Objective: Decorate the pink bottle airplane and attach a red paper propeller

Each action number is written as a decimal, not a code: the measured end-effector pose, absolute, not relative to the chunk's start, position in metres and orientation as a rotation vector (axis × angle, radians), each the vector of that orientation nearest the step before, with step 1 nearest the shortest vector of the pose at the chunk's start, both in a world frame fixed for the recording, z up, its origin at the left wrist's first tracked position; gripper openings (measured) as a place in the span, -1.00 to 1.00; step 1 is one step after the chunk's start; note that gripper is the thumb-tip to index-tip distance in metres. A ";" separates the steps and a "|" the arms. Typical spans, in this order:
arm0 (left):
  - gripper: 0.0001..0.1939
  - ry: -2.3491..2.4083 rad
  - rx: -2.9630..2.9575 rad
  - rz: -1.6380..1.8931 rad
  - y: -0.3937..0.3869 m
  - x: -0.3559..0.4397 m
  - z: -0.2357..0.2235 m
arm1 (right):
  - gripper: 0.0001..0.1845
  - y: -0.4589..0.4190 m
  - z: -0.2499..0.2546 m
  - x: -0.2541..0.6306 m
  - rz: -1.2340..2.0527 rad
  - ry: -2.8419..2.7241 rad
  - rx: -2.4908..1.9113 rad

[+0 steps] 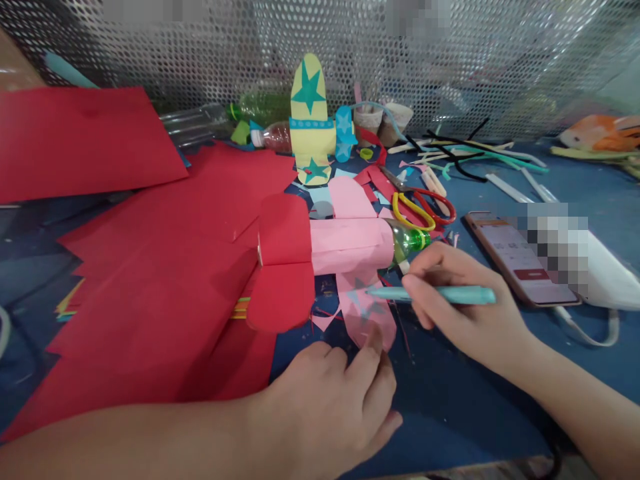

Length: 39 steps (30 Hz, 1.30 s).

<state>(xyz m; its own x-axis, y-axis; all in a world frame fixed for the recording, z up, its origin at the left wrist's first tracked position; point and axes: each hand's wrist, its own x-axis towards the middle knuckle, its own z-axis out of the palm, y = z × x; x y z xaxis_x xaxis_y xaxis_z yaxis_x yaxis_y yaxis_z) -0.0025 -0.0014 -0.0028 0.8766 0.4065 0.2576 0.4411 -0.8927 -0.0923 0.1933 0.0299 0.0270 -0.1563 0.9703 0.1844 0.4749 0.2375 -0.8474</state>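
Left hand (340, 393), holding nothing, presses rounded pink paper flap (352, 325), near side of centre; right hand (463, 330) pinches slim aqua plastic pen (473, 295) at flap's blue-grey star (367, 301), probably outlining, next stroke needs flap steady.

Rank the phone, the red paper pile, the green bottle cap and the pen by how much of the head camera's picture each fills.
Largest to smallest:
1. Red paper pile
2. Phone
3. Pen, slim and partly hidden by fingers
4. Green bottle cap
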 end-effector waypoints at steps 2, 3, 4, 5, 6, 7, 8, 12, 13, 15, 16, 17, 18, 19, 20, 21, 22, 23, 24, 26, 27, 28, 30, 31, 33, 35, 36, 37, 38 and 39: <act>-0.59 -0.665 -2.909 -0.360 -0.002 -0.002 -0.003 | -0.83 0.031 0.025 0.192 0.839 -1.808 -1.356; -0.59 -0.664 -2.913 -0.364 -0.002 -0.002 -0.003 | -0.82 0.031 0.024 0.193 0.818 -1.830 -1.366; -0.59 -0.660 -2.915 -0.368 -0.002 -0.002 -0.003 | -0.81 0.031 0.023 0.193 0.795 -1.846 -1.375; -0.59 -0.656 -2.917 -0.370 -0.002 -0.002 -0.003 | -0.79 0.031 0.022 0.194 0.770 -1.855 -1.384; -0.59 -0.654 -2.918 -0.372 -0.002 -0.002 -0.003 | -0.78 0.031 0.021 0.194 0.748 -1.859 -1.393; -0.60 -0.654 -2.918 -0.373 -0.002 -0.002 -0.003 | -0.77 0.031 0.020 0.195 0.731 -1.862 -1.397; -0.60 -0.657 -2.919 -0.377 -0.002 -0.002 -0.003 | -0.76 0.031 0.020 0.195 0.723 -1.864 -1.402; -0.61 -0.665 -2.921 -0.373 -0.002 -0.003 -0.003 | -0.77 0.032 0.018 0.195 0.722 -1.875 -1.405; -0.61 -0.665 -2.920 -0.367 -0.003 -0.003 -0.003 | -0.77 0.032 0.018 0.195 0.723 -1.874 -1.403; -0.61 -0.660 -2.917 -0.357 -0.004 -0.003 -0.004 | -0.77 0.033 0.018 0.194 0.723 -1.883 -1.393; -0.61 -0.659 -2.913 -0.358 -0.004 -0.003 -0.004 | -0.77 0.033 0.019 0.193 0.722 -1.890 -1.396; -0.61 -0.661 -2.910 -0.359 -0.004 -0.003 -0.004 | -0.77 0.033 0.019 0.193 0.716 -1.898 -1.401; -0.61 -0.663 -2.907 -0.360 -0.003 -0.003 -0.004 | -0.77 0.034 0.020 0.193 0.705 -1.903 -1.414; -0.62 -0.660 -2.906 -0.360 -0.003 -0.003 -0.004 | -0.77 0.034 0.021 0.193 0.691 -1.906 -1.428; -0.62 -0.661 -2.904 -0.358 -0.003 -0.003 -0.004 | -0.76 0.034 0.021 0.193 0.675 -1.902 -1.443; -0.62 -0.660 -2.903 -0.355 -0.002 -0.003 -0.004 | -0.76 0.034 0.022 0.193 0.664 -1.892 -1.457; -0.62 -0.660 -2.905 -0.347 -0.002 -0.002 -0.004 | -0.76 0.034 0.022 0.193 0.664 -1.880 -1.462; -0.61 -0.658 -2.905 -0.340 -0.002 -0.002 -0.003 | -0.75 0.034 0.022 0.193 0.675 -1.871 -1.462; -0.61 -0.656 -2.904 -0.337 -0.001 -0.002 -0.003 | -0.76 0.033 0.021 0.193 0.697 -1.871 -1.455; -0.60 -0.654 -2.904 -0.335 -0.001 -0.002 -0.003 | -0.77 0.033 0.020 0.193 0.727 -1.882 -1.438; -0.61 -0.656 -2.905 -0.338 -0.001 -0.002 -0.002 | -0.77 0.034 0.020 0.193 0.728 -1.890 -1.433; -0.61 -0.652 -2.913 -0.329 -0.002 -0.002 -0.002 | -0.77 0.034 0.020 0.193 0.715 -1.893 -1.437; -0.61 -0.648 -2.919 -0.329 -0.003 -0.003 -0.003 | -0.76 0.034 0.020 0.193 0.674 -1.885 -1.456; -0.61 -0.643 -2.921 -0.331 -0.003 -0.003 -0.003 | -0.76 0.034 0.020 0.193 0.663 -1.880 -1.463; -0.61 -0.637 -2.924 -0.340 -0.003 -0.003 -0.004 | -0.76 0.034 0.021 0.192 0.676 -1.875 -1.460; -0.61 -0.645 -2.923 -0.355 -0.003 -0.003 -0.004 | -0.77 0.034 0.021 0.192 0.711 -1.882 -1.442; -0.61 -0.653 -2.921 -0.358 -0.002 -0.003 -0.004 | -0.77 0.034 0.021 0.191 0.720 -1.886 -1.438; -0.61 -0.659 -2.922 -0.361 -0.002 -0.003 -0.004 | -0.78 0.034 0.021 0.191 0.720 -1.892 -1.441; -0.61 -0.660 -2.923 -0.363 -0.002 -0.002 -0.004 | -0.77 0.034 0.022 0.191 0.708 -1.893 -1.449; -0.62 -0.663 -2.924 -0.360 -0.001 -0.002 -0.003 | -0.77 0.034 0.021 0.192 0.695 -1.892 -1.460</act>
<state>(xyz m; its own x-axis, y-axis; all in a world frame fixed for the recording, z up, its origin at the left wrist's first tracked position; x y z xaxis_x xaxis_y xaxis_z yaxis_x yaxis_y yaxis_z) -0.0022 -0.0014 -0.0033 0.8757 0.4088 0.2568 0.4378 -0.8967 -0.0653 0.1917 0.0335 0.0215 -0.1770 0.9697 0.1682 0.6304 0.2429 -0.7373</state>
